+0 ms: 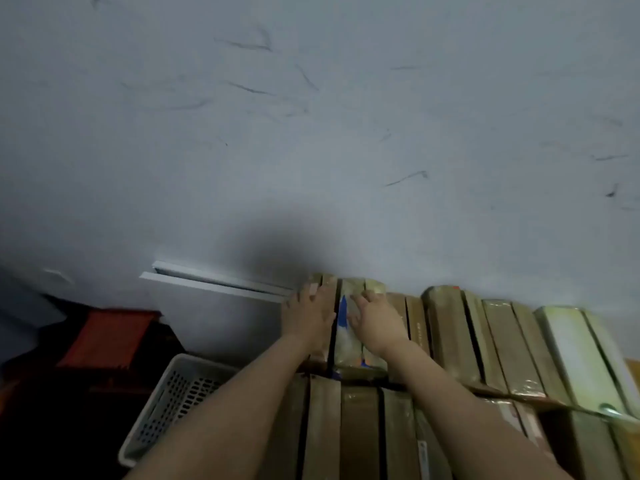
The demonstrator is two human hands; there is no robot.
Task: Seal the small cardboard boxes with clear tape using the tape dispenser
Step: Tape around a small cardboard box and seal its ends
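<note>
White perforated basket (pixel 162 400): below and left of the left hand (pixel 306 317). Red crate (pixel 110 336): further left, blurred. White trunking strip (pixel 214 280): on the wall, just left of that hand. Scuffed grey wall (pixel 311 133): beyond it.

Dim, blurred, wide-angle-warped; dark lower left.

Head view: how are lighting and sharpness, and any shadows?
Head view: dim and softly blurred throughout; a dark shadow falls on the wall just above the left hand and right hand; the boxes show faint glare.
</note>
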